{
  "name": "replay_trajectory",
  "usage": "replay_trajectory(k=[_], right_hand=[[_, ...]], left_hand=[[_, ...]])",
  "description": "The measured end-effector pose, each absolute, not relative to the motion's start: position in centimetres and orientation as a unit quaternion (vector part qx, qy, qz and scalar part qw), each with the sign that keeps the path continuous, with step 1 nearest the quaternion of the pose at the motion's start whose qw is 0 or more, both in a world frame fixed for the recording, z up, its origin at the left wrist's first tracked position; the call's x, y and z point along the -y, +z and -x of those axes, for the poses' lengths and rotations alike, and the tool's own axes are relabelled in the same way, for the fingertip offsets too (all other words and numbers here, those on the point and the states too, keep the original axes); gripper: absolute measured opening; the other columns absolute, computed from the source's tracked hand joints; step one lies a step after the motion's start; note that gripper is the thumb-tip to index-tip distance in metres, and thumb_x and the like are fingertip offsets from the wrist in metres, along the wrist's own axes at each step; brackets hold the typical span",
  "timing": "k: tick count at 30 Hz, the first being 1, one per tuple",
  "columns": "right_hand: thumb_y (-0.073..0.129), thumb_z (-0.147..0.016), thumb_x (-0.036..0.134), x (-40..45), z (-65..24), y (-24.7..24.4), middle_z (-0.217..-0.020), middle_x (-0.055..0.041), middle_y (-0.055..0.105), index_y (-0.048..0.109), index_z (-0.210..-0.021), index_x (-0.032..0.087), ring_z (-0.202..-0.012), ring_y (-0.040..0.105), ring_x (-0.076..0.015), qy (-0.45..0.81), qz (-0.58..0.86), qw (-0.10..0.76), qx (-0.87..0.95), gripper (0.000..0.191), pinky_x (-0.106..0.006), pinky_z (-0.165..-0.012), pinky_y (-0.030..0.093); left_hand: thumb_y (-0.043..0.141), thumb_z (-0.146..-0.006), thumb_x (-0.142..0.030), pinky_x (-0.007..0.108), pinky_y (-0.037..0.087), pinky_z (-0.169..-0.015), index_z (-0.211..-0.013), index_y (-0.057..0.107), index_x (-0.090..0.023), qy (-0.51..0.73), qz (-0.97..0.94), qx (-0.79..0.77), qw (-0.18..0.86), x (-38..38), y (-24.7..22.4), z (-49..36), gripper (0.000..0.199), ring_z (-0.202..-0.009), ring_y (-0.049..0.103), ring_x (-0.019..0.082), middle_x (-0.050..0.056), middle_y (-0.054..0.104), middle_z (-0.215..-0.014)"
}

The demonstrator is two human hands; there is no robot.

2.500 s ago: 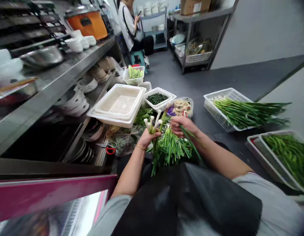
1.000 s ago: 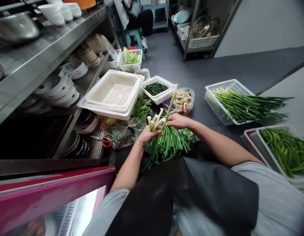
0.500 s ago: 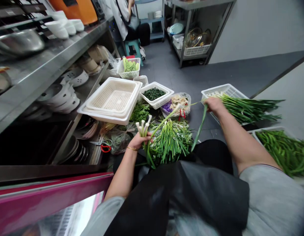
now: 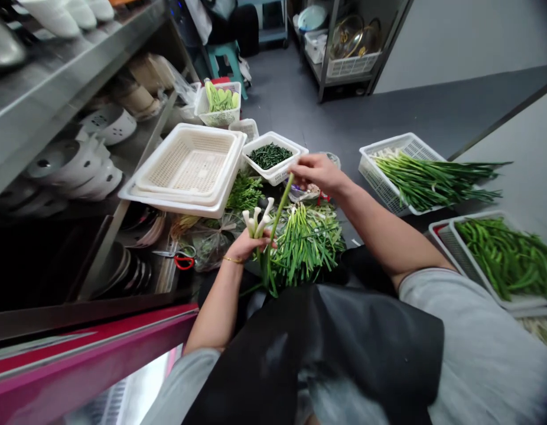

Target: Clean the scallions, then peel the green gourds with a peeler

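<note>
My left hand (image 4: 248, 244) is wrapped round several green onions (image 4: 257, 223), their white ends pointing up and their green leaves hanging below. My right hand (image 4: 316, 172) pinches the top of one green stalk (image 4: 280, 206), which slants down to my left hand. Just right of my left hand lies a spread pile of green onions (image 4: 304, 242) on the floor. Behind the pile, partly hidden by my right hand, is a bag with purple and pale scraps (image 4: 300, 192). More long green onions (image 4: 433, 177) rest in a white basket (image 4: 366, 165) at the right.
Stacked white trays (image 4: 180, 203) stand at the left, beside a basket of dark green peppers (image 4: 269, 156). Red-handled scissors (image 4: 184, 260) lie by the metal shelf (image 4: 78, 77). Green beans or peppers (image 4: 508, 254) fill a basket at the right. A person sits on a teal stool (image 4: 227, 53).
My right hand has moved left, from near the right basket to above the pile. The loose green leaf that hung below it is gone from there. The view has shifted slightly.
</note>
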State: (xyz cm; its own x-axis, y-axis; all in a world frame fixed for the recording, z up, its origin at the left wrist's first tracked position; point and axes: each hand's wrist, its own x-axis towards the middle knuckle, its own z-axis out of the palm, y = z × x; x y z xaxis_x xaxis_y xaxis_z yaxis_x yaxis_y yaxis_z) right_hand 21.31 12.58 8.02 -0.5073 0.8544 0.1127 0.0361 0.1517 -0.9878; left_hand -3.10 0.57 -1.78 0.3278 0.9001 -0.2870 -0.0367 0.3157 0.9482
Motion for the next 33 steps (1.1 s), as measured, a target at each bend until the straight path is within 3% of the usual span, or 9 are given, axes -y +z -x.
replay_trajectory(k=[2, 5, 8, 13, 18, 24, 29, 31, 33], right_hand=[[0.062, -0.083, 0.036, -12.4, -18.0, 9.2, -0.060, 0.0010, 0.058, 0.055, -0.073, 0.016, -0.047, 0.050, -0.0064, 0.541, 0.327, 0.361, 0.686, 0.024, -0.019, -0.044, 0.041], [0.064, -0.081, 0.029, -12.9, -14.7, 9.7, -0.054, 0.0032, 0.050, 0.048, -0.062, 0.017, -0.048, 0.049, -0.0052, 0.479, 0.354, 0.366, 0.715, 0.028, -0.016, -0.043, 0.038], [0.066, -0.080, 0.030, -14.4, -13.7, 9.0, -0.052, 0.0046, 0.048, 0.047, -0.061, 0.018, -0.047, 0.048, -0.0049, 0.465, 0.349, 0.349, 0.735, 0.029, -0.015, -0.042, 0.036], [0.063, -0.080, 0.047, -17.4, -15.0, 6.2, -0.054, 0.0045, 0.058, 0.052, -0.072, 0.019, -0.039, 0.048, -0.0050, 0.632, 0.227, 0.232, 0.703, 0.031, -0.017, -0.038, 0.038], [0.065, -0.077, 0.049, -18.9, -14.3, 3.1, -0.042, 0.0078, 0.050, 0.050, -0.066, 0.019, -0.031, 0.042, -0.0045, 0.628, 0.273, 0.255, 0.682, 0.036, -0.016, -0.031, 0.031], [0.062, -0.079, 0.049, -19.4, -12.4, -1.6, -0.048, 0.0053, 0.054, 0.048, -0.062, 0.019, -0.035, 0.049, -0.0073, 0.587, 0.356, 0.270, 0.676, 0.037, -0.018, -0.033, 0.034], [0.062, -0.078, 0.049, -21.8, -15.3, -6.4, -0.048, 0.0052, 0.053, 0.047, -0.063, 0.020, -0.037, 0.049, -0.0078, 0.524, 0.485, 0.340, 0.613, 0.036, -0.018, -0.035, 0.035], [0.058, -0.081, 0.052, -23.5, -16.5, -8.4, -0.052, 0.0045, 0.055, 0.048, -0.069, 0.020, -0.038, 0.049, -0.0076, 0.518, 0.528, 0.401, 0.541, 0.036, -0.019, -0.036, 0.037], [0.052, -0.084, 0.057, -25.0, -16.7, -10.5, -0.057, 0.0027, 0.058, 0.048, -0.075, 0.020, -0.041, 0.051, -0.0081, 0.503, 0.573, 0.406, 0.504, 0.038, -0.019, -0.040, 0.040]], left_hand=[[0.080, -0.060, -0.029, 0.020, 0.034, -0.041, -0.088, 0.067, -0.012, 0.410, -0.456, -0.467, 0.637, -1.7, -0.8, 2.0, 0.035, -0.054, 0.057, 0.012, 0.010, 0.070, -0.074], [0.079, -0.061, -0.030, 0.019, 0.032, -0.041, -0.086, 0.066, -0.011, 0.491, -0.442, -0.484, 0.574, -3.4, 0.4, 1.2, 0.034, -0.048, 0.052, 0.008, 0.007, 0.069, -0.071], [0.076, -0.066, -0.033, 0.020, 0.031, -0.041, -0.084, 0.067, -0.009, 0.486, -0.435, -0.473, 0.592, -4.3, 0.4, 1.6, 0.031, -0.043, 0.046, 0.006, 0.007, 0.068, -0.066], [0.076, -0.062, -0.043, 0.021, 0.023, -0.040, -0.096, 0.068, -0.009, 0.457, -0.372, -0.424, 0.688, -4.5, -1.7, 3.6, 0.049, -0.039, 0.039, 0.005, 0.004, 0.062, -0.054], [0.078, -0.058, -0.050, 0.021, 0.021, -0.039, -0.112, 0.061, -0.012, 0.451, -0.348, -0.425, 0.704, -5.4, -3.0, 3.9, 0.068, -0.038, 0.036, 0.005, 0.002, 0.060, -0.053], [0.079, -0.057, -0.036, 0.022, 0.027, -0.039, -0.078, 0.063, -0.014, 0.514, -0.323, -0.520, 0.602, -7.2, -3.5, 4.0, 0.034, -0.041, 0.044, 0.007, 0.002, 0.063, -0.060], [0.068, -0.060, -0.029, 0.020, 0.028, -0.038, -0.075, 0.065, -0.014, 0.605, -0.249, -0.561, 0.507, -7.7, -2.9, 8.3, 0.021, -0.046, 0.041, 0.005, 0.004, 0.067, -0.078], [0.063, -0.061, -0.031, 0.021, 0.031, -0.041, -0.066, 0.062, -0.016, 0.620, -0.255, -0.540, 0.509, -7.1, -1.8, 10.4, 0.016, -0.052, 0.046, 0.009, 0.005, 0.066, -0.074], [0.061, -0.062, -0.037, 0.025, 0.038, -0.045, -0.058, 0.057, -0.019, 0.621, -0.299, -0.490, 0.533, -6.4, -0.6, 12.1, 0.019, -0.053, 0.048, 0.014, 0.005, 0.060, -0.060]])
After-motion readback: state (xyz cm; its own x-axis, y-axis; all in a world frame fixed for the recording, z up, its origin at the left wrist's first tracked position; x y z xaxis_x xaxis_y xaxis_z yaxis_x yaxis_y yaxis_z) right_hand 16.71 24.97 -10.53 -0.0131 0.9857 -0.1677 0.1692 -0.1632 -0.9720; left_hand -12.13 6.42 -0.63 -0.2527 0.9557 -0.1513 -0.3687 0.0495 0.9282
